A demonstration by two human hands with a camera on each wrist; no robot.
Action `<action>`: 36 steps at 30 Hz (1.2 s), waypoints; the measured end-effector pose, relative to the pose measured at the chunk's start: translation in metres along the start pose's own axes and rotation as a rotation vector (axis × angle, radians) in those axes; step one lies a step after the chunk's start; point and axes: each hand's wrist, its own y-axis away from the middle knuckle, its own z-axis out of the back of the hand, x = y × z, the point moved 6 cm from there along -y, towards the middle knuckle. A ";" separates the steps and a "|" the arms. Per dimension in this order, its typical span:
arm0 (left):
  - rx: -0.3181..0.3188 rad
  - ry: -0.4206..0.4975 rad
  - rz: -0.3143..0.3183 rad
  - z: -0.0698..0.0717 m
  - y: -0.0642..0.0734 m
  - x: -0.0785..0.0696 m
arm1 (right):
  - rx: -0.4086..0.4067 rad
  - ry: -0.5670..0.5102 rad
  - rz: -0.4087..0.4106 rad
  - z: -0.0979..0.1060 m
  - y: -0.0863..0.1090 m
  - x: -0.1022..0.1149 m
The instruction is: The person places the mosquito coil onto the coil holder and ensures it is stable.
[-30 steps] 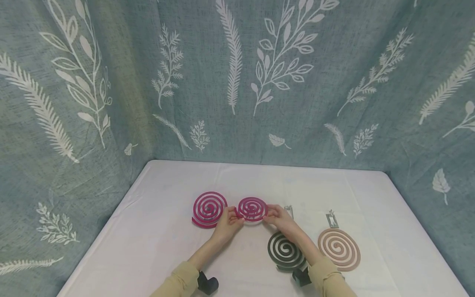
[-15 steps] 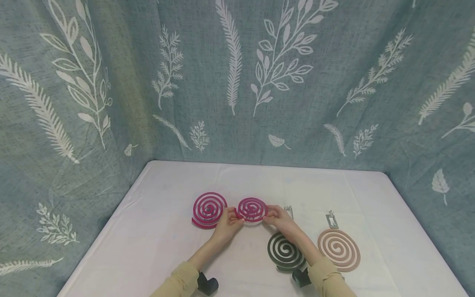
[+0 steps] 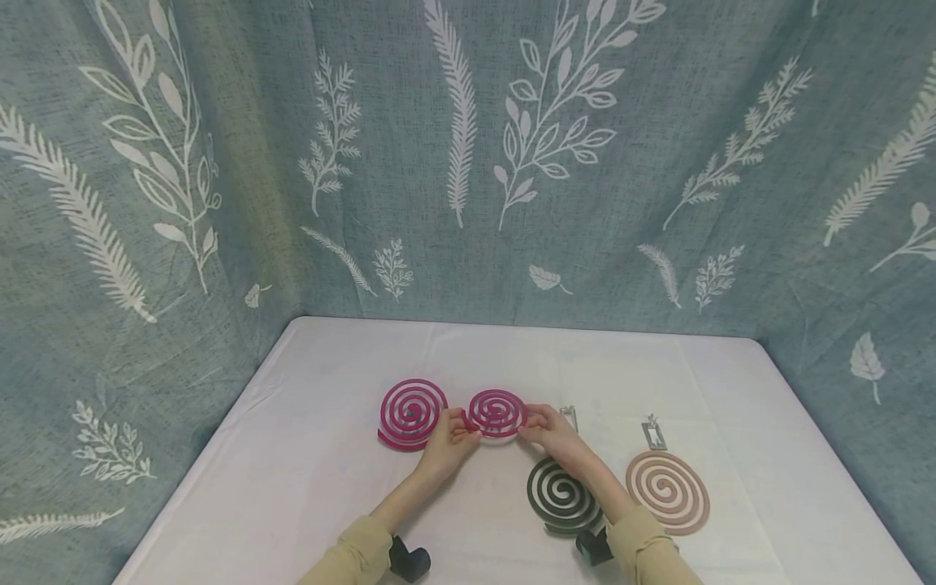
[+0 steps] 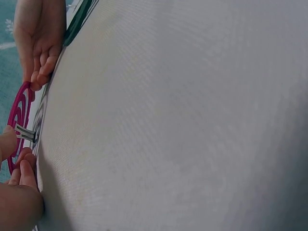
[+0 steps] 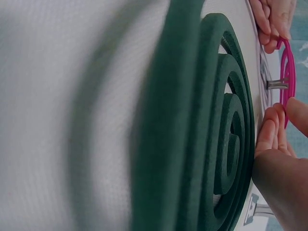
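Note:
Both hands hold a pink mosquito coil (image 3: 496, 412) level over the middle of the white table. My left hand (image 3: 445, 445) pinches its left rim between thumb and fingers. On the opposite rim, my right hand (image 3: 554, 433) does the same. Under the coil a small metal coil stand (image 4: 25, 133) shows in the left wrist view, its upright reaching the coil's underside. A second pink coil (image 3: 413, 413) lies flat just left of my left hand. Below my right forearm lies a dark green coil (image 3: 563, 490), partly covered by the arm.
A brown coil (image 3: 664, 487) lies to the right of the green one. Behind it is a metal stand (image 3: 658, 446), and another stand (image 3: 574, 419) shows partly behind my right hand. A blue-green leaf-print curtain (image 3: 468, 268) borders the white table (image 3: 329, 349) at the back and sides.

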 end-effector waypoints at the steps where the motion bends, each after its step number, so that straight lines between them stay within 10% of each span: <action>1: 0.001 0.002 0.001 0.000 -0.001 0.003 | 0.000 -0.001 0.000 0.000 0.000 0.000; 36: 0.005 0.001 -0.024 -0.001 -0.005 0.008 | -0.014 -0.010 0.021 0.001 -0.002 0.001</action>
